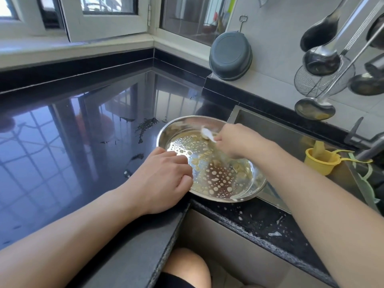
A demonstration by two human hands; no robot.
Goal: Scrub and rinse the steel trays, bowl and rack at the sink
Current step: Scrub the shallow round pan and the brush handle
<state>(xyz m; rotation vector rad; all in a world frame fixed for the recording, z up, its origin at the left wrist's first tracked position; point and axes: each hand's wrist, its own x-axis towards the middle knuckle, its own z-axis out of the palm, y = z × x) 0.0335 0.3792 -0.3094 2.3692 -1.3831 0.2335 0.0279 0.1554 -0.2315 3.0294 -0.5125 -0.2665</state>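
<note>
Tray (209, 161) lies between both hands: left hand (164, 179) clamps its near-left rim, right hand (239, 142) pinches a brush (207, 134) over its far side.

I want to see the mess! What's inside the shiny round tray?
Inside the round steel tray are pale yellowish blobs and droplets. The right hand holds a white soapy scrubber in it. The left hand grips the rim, hiding that part.

The round tray (209, 161) is shiny metal, wet and spotted with soapy drops. The black counter (87, 125) is smooth and glossy like a mirror. The yellow cup (319, 161) looks like plastic.
</note>
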